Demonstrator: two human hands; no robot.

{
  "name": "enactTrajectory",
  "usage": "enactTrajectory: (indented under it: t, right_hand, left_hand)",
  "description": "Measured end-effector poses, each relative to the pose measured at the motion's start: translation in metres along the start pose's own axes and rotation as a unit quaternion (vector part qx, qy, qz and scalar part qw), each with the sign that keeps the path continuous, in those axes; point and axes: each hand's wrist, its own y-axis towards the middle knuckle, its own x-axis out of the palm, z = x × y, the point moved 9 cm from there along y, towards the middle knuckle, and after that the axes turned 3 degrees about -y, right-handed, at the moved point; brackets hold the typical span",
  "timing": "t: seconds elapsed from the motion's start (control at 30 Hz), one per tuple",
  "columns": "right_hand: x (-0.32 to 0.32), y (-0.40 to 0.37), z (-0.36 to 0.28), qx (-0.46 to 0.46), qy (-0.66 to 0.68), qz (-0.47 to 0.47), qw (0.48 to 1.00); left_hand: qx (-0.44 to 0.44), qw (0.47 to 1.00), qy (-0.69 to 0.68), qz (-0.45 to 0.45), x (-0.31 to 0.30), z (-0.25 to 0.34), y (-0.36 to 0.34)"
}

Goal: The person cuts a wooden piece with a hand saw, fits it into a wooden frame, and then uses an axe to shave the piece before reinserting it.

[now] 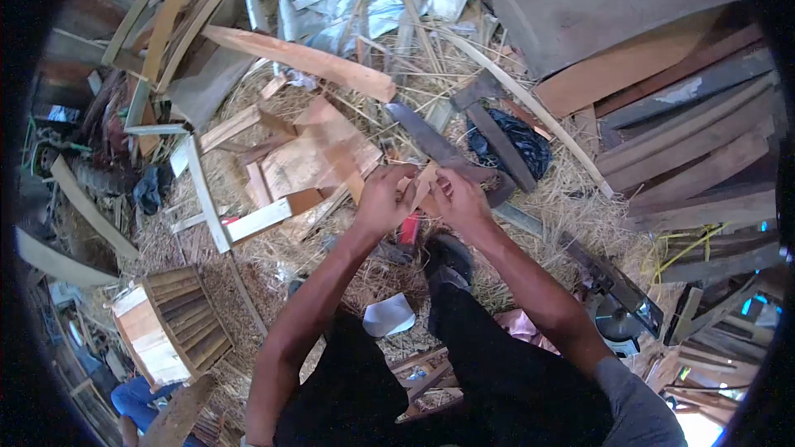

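Grasps a small, flat, tan wooden piece (426, 184) between curled fingers of left hand (386, 200) and right hand (463, 200). Has a bright-red oblong object (409, 230) just below, a broad, pale wooden board (305, 157) beyond the left hand, a crumpled black plastic bag (530, 154) beyond the right.

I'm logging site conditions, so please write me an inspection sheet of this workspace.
Surface: ground strewn with pale straw-like shavings.
Job's things: small light-tan flat piece, material unclear.
Clutter: crumpled black plastic bag; small red object; flat white scrap.
Hands: bare left hand and bare right hand both hold the piece; fingers partly hidden.
Cables: none certain; thin yellow strand at right, unidentified.
Surroundings: long brown wooden boards stacked at right; slatted wooden piece at lower left, another person's blue clothing nearby.
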Motion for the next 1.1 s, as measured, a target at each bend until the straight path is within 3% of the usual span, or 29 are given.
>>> enactTrajectory:
  t: [0.17, 0.3, 0.4, 0.47, 0.53, 0.6, 0.7, 0.77, 1.0, 1.1]
  right_hand:
    - [-0.039, 0.013, 0.029, 0.062, 0.025, 0.021, 0.998]
    - [-0.084, 0.023, 0.056, 0.039, -0.059, 0.149, 0.986]
    - [-0.115, 0.038, 0.097, 0.028, -0.127, 0.189, 0.973]
    - [-0.119, 0.050, 0.120, 0.055, -0.157, 0.131, 0.977]
    - [-0.110, 0.060, 0.152, 0.047, -0.196, 0.090, 0.975]
    - [-0.086, 0.070, 0.221, 0.087, -0.042, 0.065, 0.993]
    - [-0.090, 0.073, 0.209, 0.057, -0.086, 0.055, 0.993]
    - [-0.100, 0.070, 0.184, 0.021, -0.185, 0.031, 0.982]
    - [-0.102, 0.068, 0.176, 0.004, -0.159, 0.040, 0.986]
    - [-0.115, 0.065, 0.162, 0.000, -0.116, 0.066, 0.991]
  left_hand:
    - [0.082, 0.995, 0.022, -0.050, 0.043, 0.015, 0.045]
    - [0.102, 0.992, -0.013, -0.078, 0.073, 0.021, 0.080]
    - [0.138, 0.983, 0.004, -0.121, 0.101, 0.041, 0.101]
    - [0.165, 0.968, 0.042, -0.186, 0.126, 0.052, 0.116]
    - [0.238, 0.949, 0.082, -0.191, 0.153, 0.052, 0.126]
    - [0.275, 0.922, 0.152, -0.227, 0.176, 0.046, 0.139]
    - [0.201, 0.890, 0.253, -0.323, 0.201, 0.026, 0.151]
    - [0.202, 0.904, 0.239, -0.291, 0.203, 0.028, 0.147]
    - [0.209, 0.936, 0.234, -0.158, 0.196, 0.024, 0.131]
    - [0.180, 0.950, 0.196, -0.164, 0.192, 0.026, 0.130]
